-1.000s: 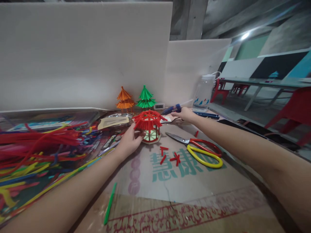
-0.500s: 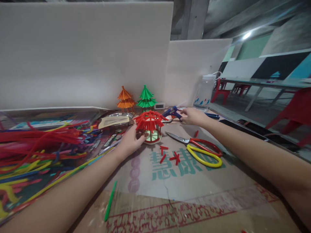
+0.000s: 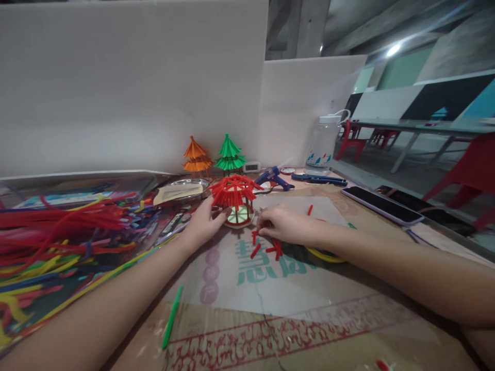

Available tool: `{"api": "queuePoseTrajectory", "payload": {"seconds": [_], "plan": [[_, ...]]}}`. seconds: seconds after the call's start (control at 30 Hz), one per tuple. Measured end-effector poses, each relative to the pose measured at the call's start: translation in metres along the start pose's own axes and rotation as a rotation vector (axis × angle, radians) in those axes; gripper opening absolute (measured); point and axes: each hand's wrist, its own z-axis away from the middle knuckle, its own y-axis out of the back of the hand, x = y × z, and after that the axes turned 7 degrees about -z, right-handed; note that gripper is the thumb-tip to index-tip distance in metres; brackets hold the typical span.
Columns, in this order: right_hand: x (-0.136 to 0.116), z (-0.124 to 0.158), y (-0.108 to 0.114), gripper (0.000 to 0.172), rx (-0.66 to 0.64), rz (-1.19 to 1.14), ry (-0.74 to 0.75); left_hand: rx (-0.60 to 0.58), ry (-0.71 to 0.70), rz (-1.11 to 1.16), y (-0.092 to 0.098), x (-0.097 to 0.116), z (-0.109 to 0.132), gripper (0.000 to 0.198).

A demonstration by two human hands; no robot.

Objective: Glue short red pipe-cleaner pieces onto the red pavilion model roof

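A small red pavilion model [image 3: 235, 193], with a fringed roof of pipe-cleaner strips on thin posts and a pale base, stands on the table. My left hand [image 3: 204, 221] is closed at its left side, the thumb along the lower edge and the other fingers partly hidden behind. Just right of the model, my right hand [image 3: 280, 224] is pinched low over several short red pipe-cleaner pieces [image 3: 275, 250]. Its fingertips touch the nearest piece, but what lies between them is hidden. The hand and forearm cover most of the scissors, leaving part of a yellow handle [image 3: 327, 256] visible.
Behind stand an orange tower model [image 3: 196, 157] and a green one [image 3: 229, 154]. A blue glue gun [image 3: 274, 178], a water bottle [image 3: 322, 147] and a phone [image 3: 381, 205] are at the right. Colourful pipe cleaners [image 3: 65, 226] crowd the left; a green strip [image 3: 172, 318] lies in front.
My right hand has left the glue gun, which stays on the table, and come nearer and leftward to the red pieces, covering the scissors. My left hand has stayed at the pavilion model.
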Motion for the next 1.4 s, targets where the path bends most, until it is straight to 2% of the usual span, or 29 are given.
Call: {"api": "queuePoseTrajectory", "payload": {"seconds": [0.13,0.3,0.37,0.43,0.6,0.77,0.9,1.23,1.3,1.4], "plan": [[-0.005,0.006,-0.004,0.009,0.094,-0.147,0.026,-0.016,0.034,0.012,-0.001,-0.004,-0.001,0.052],[-0.014,0.011,-0.01,0.005,0.285,-0.619,0.122,-0.003,-0.028,0.066,-0.002,-0.003,0.0,0.051],[-0.016,0.009,-0.01,0.009,0.353,-0.773,0.1,0.022,-0.062,0.029,-0.002,-0.001,0.001,0.049],[-0.017,0.007,-0.009,0.013,0.39,-0.822,0.059,0.047,-0.1,-0.065,0.0,0.0,0.001,0.046],[-0.013,0.004,-0.009,0.019,0.406,-0.66,0.048,0.068,-0.202,-0.275,0.004,0.003,0.003,0.044],[-0.009,0.004,-0.009,0.023,0.473,-0.382,0.13,0.048,-0.257,-0.306,0.005,0.007,0.004,0.043],[-0.013,0.006,-0.004,0.025,0.501,-0.246,0.131,0.039,-0.262,-0.316,0.005,0.009,0.005,0.042],[-0.018,0.005,-0.002,0.027,0.447,-0.249,0.042,0.04,-0.255,-0.287,0.004,0.008,0.004,0.04],[-0.019,0.005,-0.004,0.029,0.356,-0.404,-0.036,0.046,-0.227,-0.26,0.003,0.006,0.004,0.04],[-0.017,0.002,-0.008,0.027,0.207,-0.839,-0.197,0.045,-0.19,-0.208,0.003,0.003,0.004,0.044]]}}
